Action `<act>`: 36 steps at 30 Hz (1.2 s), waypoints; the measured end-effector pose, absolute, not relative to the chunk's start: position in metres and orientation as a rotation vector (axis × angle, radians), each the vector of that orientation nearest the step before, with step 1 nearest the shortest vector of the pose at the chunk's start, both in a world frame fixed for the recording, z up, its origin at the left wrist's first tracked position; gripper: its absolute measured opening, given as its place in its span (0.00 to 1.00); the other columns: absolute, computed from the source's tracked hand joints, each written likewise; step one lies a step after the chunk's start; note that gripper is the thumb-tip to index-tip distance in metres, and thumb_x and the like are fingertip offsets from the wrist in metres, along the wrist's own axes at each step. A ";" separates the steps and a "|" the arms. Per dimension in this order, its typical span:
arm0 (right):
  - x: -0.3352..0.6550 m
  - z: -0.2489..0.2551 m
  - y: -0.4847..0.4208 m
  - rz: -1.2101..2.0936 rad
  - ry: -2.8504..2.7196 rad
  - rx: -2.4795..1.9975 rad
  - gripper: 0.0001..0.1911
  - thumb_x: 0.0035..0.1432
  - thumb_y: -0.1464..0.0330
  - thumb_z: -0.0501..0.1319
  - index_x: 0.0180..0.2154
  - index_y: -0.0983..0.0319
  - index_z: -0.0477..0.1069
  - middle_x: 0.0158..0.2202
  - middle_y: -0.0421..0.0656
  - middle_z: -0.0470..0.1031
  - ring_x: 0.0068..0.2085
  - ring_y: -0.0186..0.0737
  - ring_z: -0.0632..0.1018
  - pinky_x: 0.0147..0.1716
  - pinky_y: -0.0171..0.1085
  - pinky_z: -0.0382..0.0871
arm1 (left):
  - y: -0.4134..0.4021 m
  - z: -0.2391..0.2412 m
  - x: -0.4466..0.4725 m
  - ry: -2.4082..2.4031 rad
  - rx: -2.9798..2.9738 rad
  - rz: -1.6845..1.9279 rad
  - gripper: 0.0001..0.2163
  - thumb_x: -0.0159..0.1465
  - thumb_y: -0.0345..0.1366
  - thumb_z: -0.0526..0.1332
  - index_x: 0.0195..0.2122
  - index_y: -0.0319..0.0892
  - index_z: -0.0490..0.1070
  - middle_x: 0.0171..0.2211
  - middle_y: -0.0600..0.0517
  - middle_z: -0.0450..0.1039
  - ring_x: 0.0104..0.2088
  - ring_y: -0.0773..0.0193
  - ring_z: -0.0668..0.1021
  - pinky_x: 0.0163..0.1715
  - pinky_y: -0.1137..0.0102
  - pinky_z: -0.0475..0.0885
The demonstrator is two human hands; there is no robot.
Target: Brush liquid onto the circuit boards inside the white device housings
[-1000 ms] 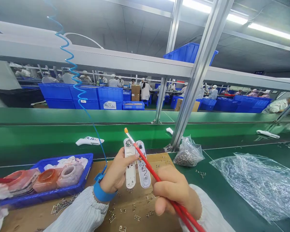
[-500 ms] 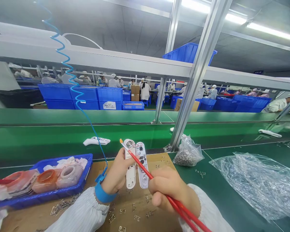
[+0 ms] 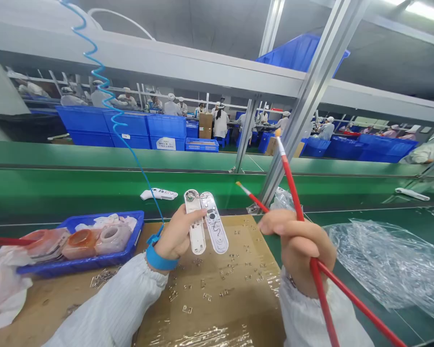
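Near the middle of the frame, the left hand [image 3: 177, 231] pinches a white split casing [image 3: 215, 226], its thumb lying across the left half; the fingers behind that half are hidden, so their exact hold cannot be told. The two halves stand side by side, thin wires bridging them near the top. Dark parts and a curled wire show inside the right half, too small to make out singly.

At right of centre, the right hand [image 3: 304, 241] is curled around two red-handled brushes. The front brush [image 3: 290, 178] points up, its orange-tinted tip before the metal post [image 3: 318, 82]; the second brush [image 3: 256, 200] slants toward upper left. The grip covers the middle of both handles, and their ends are cut off by the frame's lower edge.

Behind the brushes, a clear bag [image 3: 284, 198] is mostly hidden, its contents unclear. A larger sheet of clear plastic [image 3: 386, 265] at right is partly covered by the right arm. Small metal pieces [image 3: 187, 309] lie scattered over the cardboard [image 3: 246, 294] at lower centre, which the frame cuts off below.

At lower left, the blue tray [image 3: 128, 250] holds wrapped jars [image 3: 81, 243]; a red handle [image 3: 7, 241] there runs off the left edge. Distant workers [image 3: 221, 123] in the upper middle are partly blocked by blue bins [image 3: 126, 127].
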State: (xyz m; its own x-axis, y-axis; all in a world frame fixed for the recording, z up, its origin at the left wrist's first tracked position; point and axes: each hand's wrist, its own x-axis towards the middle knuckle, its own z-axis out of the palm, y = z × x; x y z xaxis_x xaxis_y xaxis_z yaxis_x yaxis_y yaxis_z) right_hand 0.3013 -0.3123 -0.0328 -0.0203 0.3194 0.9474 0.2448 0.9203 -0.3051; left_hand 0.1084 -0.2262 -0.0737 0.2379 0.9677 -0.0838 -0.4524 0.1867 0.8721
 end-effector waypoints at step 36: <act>0.285 -0.154 -0.303 0.024 -2.671 -1.685 0.09 0.63 0.67 0.57 0.33 0.64 0.72 0.29 0.45 0.70 0.34 0.40 0.70 0.31 0.34 0.60 | -0.231 -0.037 0.091 0.597 0.597 1.552 0.14 0.52 0.24 0.66 0.38 0.39 0.67 0.39 0.47 0.75 0.44 0.53 0.77 0.47 0.54 0.71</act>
